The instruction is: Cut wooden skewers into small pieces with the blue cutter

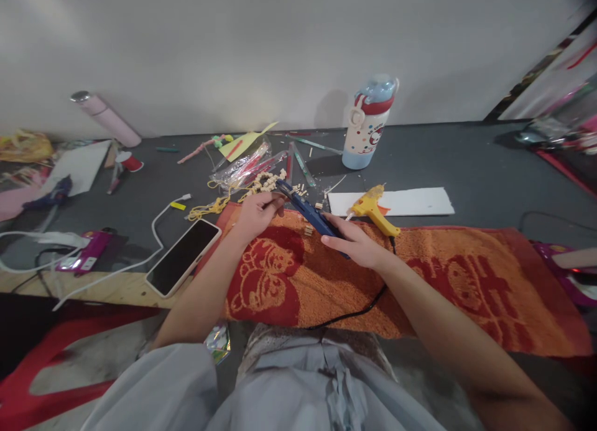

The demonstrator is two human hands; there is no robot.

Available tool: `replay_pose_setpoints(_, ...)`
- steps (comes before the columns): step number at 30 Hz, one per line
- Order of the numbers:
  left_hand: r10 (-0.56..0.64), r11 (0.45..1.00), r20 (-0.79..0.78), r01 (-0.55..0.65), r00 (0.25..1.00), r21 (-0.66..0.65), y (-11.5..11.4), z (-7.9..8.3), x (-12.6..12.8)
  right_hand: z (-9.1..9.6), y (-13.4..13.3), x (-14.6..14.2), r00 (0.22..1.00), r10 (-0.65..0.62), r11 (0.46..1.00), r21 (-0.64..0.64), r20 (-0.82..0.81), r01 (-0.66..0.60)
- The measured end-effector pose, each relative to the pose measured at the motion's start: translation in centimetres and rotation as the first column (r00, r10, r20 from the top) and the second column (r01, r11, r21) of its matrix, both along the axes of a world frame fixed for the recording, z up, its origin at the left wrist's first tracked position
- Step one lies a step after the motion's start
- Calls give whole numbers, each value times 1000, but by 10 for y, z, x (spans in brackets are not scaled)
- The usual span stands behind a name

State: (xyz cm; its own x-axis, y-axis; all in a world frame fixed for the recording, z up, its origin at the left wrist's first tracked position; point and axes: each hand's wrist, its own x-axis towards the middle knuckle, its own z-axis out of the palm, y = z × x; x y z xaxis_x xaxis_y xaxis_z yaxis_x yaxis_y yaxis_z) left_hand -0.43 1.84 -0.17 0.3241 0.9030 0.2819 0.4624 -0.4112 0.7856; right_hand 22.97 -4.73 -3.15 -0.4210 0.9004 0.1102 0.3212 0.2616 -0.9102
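Observation:
My right hand (355,241) is closed round the handles of blue pliers (305,211), whose jaws point up-left toward my left hand (258,211). My left hand is pinched shut on something small at the jaw tips; I cannot make out what. Both hands hover over an orange and red towel (466,282). Small wooden pieces (265,182) and yellow cord (212,208) lie just beyond my left hand. A yellow glue gun (372,208) rests right of the pliers, its black cable trailing toward me.
A phone (183,255) with a white cable lies left of the towel. A white and blue bottle (369,123) stands at the back, a pink flask (106,118) leans at far left. A white strip (410,201), wrapped sticks (247,163) and a magenta tool (86,252) lie around.

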Motion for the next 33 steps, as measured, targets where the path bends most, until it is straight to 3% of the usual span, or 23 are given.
replay_pose_setpoints(6,17,998,-44,-14,999,57,-2,4,3,-3,1,-1,999,-26,1000,4,-22,26)
replay_pose_setpoints(12,111,984,-157,-86,981,155,-3,-2,7,-2,0,-5,996,-76,997,-38,-56,74)
replay_pose_setpoints(14,176,957,-196,-121,965,264,-5,-5,9,-2,-1,-7,991,-109,992,-65,-74,104)
replay_pose_setpoints(17,287,854,-164,-174,944,489,-12,-6,15,-4,0,-10,980,-174,981,-106,-94,164)
replay_pose_setpoints(19,278,838,-158,-159,947,522,-20,-6,20,-5,1,-12,969,-215,972,-127,-122,200)
replay_pose_setpoints(21,190,918,-212,-96,959,386,-27,-5,27,-5,1,-14,958,-224,969,-149,-179,199)
replay_pose_setpoints(23,57,992,-208,-32,976,119,-32,-7,34,-3,1,-17,946,-206,971,-171,-251,166)
replay_pose_setpoints(24,-8,1000,-138,7,990,-6,-33,-9,38,-2,0,-19,939,-198,972,-179,-281,152)
replay_pose_setpoints(26,-94,976,111,113,989,-184,-34,-14,45,-1,-2,-22,927,-197,972,-188,-318,143)
replay_pose_setpoints(28,-116,938,328,212,938,-273,-33,-20,50,-1,-4,-24,921,-202,970,-195,-333,142)
replay_pose_setpoints(33,-77,895,484,274,872,-351,-36,-25,58,-5,-9,-29,931,-170,980,-151,-324,127)
